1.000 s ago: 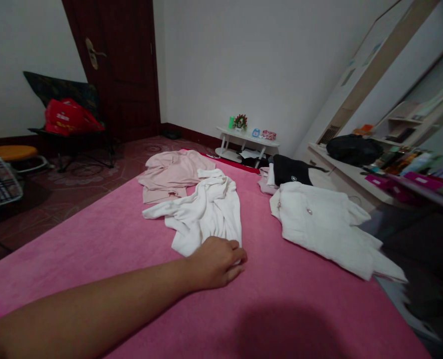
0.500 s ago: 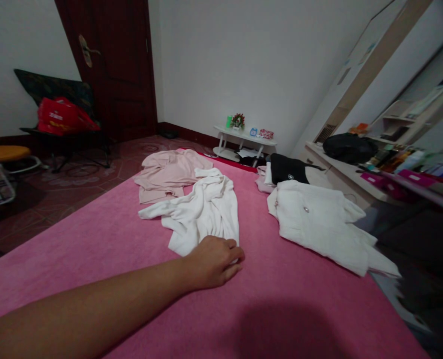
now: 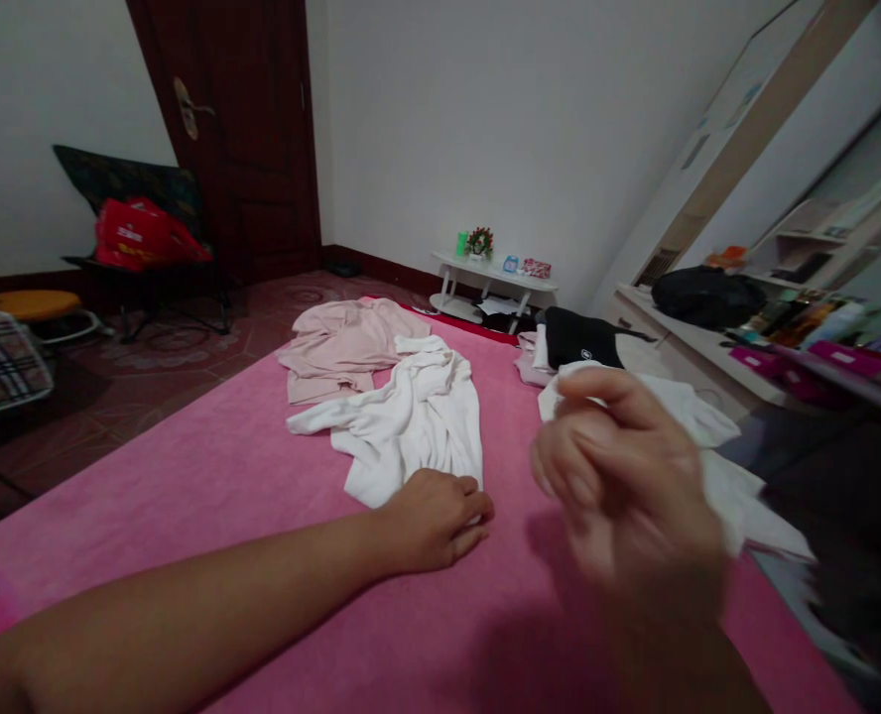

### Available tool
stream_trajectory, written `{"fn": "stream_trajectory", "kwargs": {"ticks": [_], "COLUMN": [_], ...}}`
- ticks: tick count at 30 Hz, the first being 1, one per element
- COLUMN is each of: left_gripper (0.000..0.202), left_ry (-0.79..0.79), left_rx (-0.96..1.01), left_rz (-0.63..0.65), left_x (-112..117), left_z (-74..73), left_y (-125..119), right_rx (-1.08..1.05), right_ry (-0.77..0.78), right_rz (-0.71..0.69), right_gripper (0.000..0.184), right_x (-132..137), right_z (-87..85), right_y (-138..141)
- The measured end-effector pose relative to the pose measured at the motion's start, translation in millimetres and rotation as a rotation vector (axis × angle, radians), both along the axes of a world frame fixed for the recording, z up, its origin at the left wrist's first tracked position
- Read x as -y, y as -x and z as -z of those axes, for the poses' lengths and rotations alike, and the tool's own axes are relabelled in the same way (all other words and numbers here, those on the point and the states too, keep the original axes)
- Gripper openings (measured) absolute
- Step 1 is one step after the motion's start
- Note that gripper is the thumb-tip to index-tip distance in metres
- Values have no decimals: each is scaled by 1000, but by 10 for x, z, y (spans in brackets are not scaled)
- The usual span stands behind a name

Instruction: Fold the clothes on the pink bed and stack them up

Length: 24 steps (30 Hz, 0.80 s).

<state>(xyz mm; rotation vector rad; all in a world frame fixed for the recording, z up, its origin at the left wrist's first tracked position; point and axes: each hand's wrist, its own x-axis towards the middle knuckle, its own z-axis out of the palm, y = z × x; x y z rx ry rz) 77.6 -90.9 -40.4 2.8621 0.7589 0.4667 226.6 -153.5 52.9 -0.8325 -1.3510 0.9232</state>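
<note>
On the pink bed cover lies a crumpled white long-sleeved top (image 3: 418, 416). My left hand (image 3: 437, 521) rests at its near right corner, fingers curled down over the edge of the cloth. My right hand (image 3: 626, 486) is raised over the right side of the bed, blurred by motion, with its fingers curled in and nothing visible in them. Behind it, partly hidden, is a folded white garment (image 3: 738, 496). A pale pink top (image 3: 351, 342) lies beyond the white top, partly under it.
Black folded clothing (image 3: 581, 339) lies at the bed's far right. A small white table (image 3: 496, 270) stands by the wall. To the right is a desk with a black bag (image 3: 708, 297). A red bag (image 3: 143, 235) sits on a chair at left.
My right hand has come into view from the lower right, in front of the folded white garment. My left hand stays on the white top. The view has shifted slightly.
</note>
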Motion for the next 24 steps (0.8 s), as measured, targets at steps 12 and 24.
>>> {"fn": "stream_trajectory", "kwargs": {"ticks": [12, 24], "left_gripper": [19, 16], "left_ry": [36, -30], "left_rx": [167, 495], "left_rz": [184, -430], "left_x": [151, -784], "left_z": [-60, -334], "left_y": [-30, 474], "right_rx": [1097, -113], "right_ry": [-46, 232], "right_rz": [360, 796], "right_gripper": [17, 29], "right_x": [-993, -1342], "right_z": [1121, 997], "right_y": [-82, -948]}}
